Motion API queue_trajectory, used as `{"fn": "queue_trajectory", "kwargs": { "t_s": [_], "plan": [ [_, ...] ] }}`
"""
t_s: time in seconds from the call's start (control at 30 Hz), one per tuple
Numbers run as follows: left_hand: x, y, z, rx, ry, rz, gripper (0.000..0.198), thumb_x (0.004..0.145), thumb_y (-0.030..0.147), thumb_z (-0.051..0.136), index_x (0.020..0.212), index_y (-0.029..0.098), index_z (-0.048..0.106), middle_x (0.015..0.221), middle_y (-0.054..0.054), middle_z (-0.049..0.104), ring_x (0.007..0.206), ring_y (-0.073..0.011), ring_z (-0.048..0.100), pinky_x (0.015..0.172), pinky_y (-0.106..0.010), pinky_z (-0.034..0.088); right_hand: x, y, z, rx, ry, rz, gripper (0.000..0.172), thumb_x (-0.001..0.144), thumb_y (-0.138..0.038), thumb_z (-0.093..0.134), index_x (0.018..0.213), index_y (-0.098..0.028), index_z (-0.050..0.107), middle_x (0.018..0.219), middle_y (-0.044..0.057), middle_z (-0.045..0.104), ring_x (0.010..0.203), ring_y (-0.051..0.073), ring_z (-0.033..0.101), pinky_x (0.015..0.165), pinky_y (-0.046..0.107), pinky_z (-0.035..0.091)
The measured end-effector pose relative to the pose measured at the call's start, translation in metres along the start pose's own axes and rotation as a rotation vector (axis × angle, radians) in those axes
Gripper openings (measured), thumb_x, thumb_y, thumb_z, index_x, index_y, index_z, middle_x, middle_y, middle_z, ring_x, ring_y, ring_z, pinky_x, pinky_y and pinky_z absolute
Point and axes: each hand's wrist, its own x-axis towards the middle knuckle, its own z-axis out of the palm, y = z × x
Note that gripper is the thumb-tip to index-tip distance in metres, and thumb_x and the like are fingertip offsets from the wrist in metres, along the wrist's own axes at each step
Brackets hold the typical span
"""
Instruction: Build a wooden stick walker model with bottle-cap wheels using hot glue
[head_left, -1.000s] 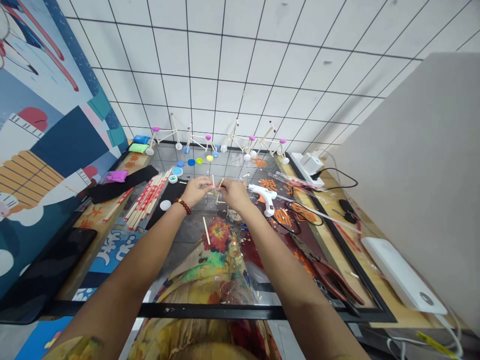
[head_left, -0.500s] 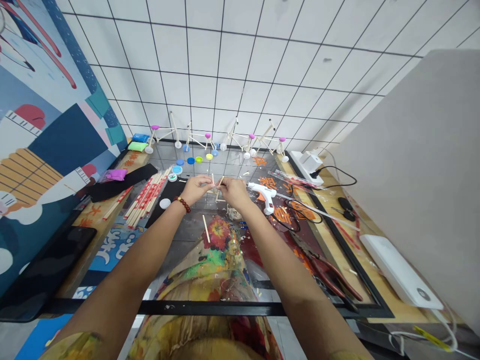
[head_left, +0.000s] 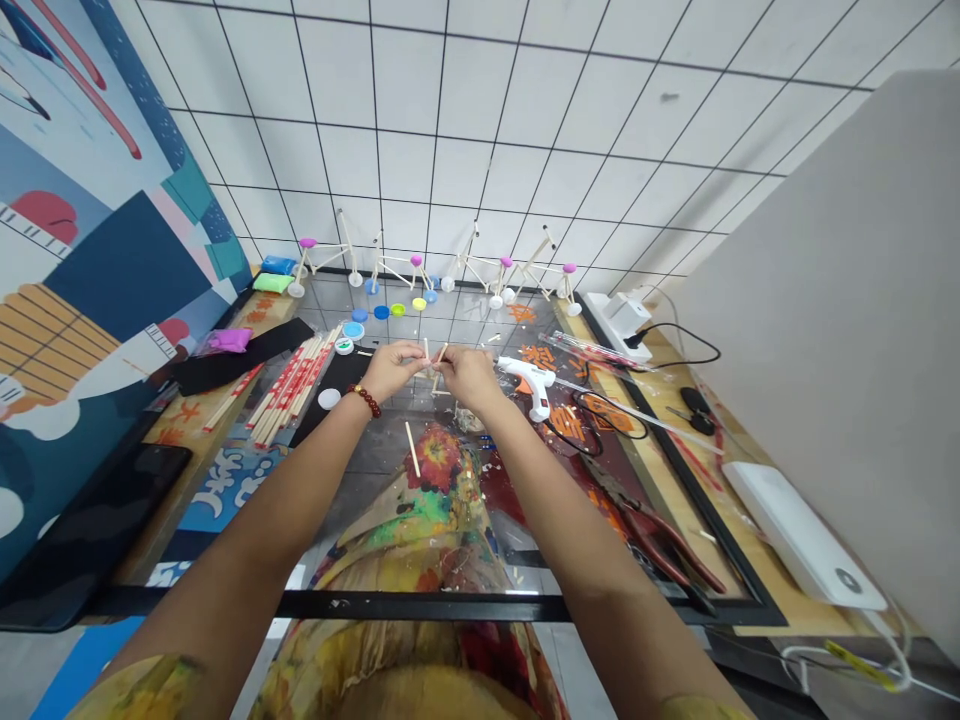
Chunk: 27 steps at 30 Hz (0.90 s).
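Observation:
My left hand [head_left: 396, 370], with a beaded bracelet, pinches a short pale wooden stick [head_left: 426, 347] that stands nearly upright. Close beside it, my right hand [head_left: 468, 380] holds a second short stick [head_left: 442, 352], slanting. The fingertips almost meet, and whether the two sticks touch is too small to tell. Under the hands, some thin wooden pieces [head_left: 436, 382] show partly. A loose wooden stick [head_left: 412, 448] lies nearer to me. Right of my right hand rests a white hot glue gun [head_left: 531, 384].
Several small stick models [head_left: 397, 270] with cap wheels line the back. Coloured bottle caps [head_left: 382, 312] lie before them. Bundled chopsticks [head_left: 294, 390] and a black phone [head_left: 97, 535] are at left; pliers [head_left: 667, 540], a power strip [head_left: 619, 325] and a white power bank [head_left: 802, 535] at right.
The view has tilted slightly, so things sit a little higher in the frame. Both hands stay together with the sticks pinched, almost unmoved.

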Motion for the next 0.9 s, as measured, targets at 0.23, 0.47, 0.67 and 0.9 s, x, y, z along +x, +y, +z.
{"fn": "queue_trajectory", "kwargs": {
  "t_s": [0.23,0.47,0.67,0.9],
  "plan": [
    [0.0003,0.0008,0.0003,-0.002,0.006,-0.005,0.02,0.075,0.04,0.072,0.071,0.021,0.075,0.088,-0.006,0.073,0.089,-0.0219,0.068,0.09,-0.038,0.052,-0.0006,-0.0002,-0.0007,0.009,-0.005,-0.002,0.022,0.093,-0.021,0.055,0.101,-0.027,0.075,0.105,0.004,0.077,0.102,0.024,0.067,0.094,0.037,0.035],
    [0.0002,0.0035,-0.0003,0.003,0.009,-0.01,0.028,0.074,0.048,0.073,0.07,0.021,0.075,0.087,-0.006,0.073,0.087,-0.0221,0.068,0.091,-0.039,0.052,-0.0012,-0.0016,-0.002,0.004,-0.008,-0.003,0.021,0.094,-0.023,0.054,0.101,-0.026,0.074,0.105,0.005,0.077,0.102,0.024,0.067,0.094,0.038,0.035],
    [0.0003,0.0037,0.0004,0.001,0.014,-0.012,0.028,0.074,0.049,0.074,0.07,0.021,0.075,0.087,-0.006,0.074,0.088,-0.022,0.068,0.091,-0.038,0.052,-0.0019,-0.0031,-0.0036,0.015,-0.011,-0.002,0.021,0.093,-0.022,0.054,0.099,-0.026,0.074,0.106,0.005,0.076,0.102,0.024,0.066,0.095,0.038,0.035],
    [-0.0003,0.0027,0.0002,-0.006,0.016,-0.022,0.027,0.074,0.047,0.074,0.07,0.021,0.075,0.088,-0.007,0.074,0.089,-0.0226,0.068,0.092,-0.039,0.052,0.0003,0.0032,-0.0025,0.065,-0.001,0.039,0.019,0.091,-0.023,0.059,0.098,-0.027,0.075,0.1,0.003,0.078,0.099,0.022,0.068,0.095,0.037,0.038]
  ]
}}
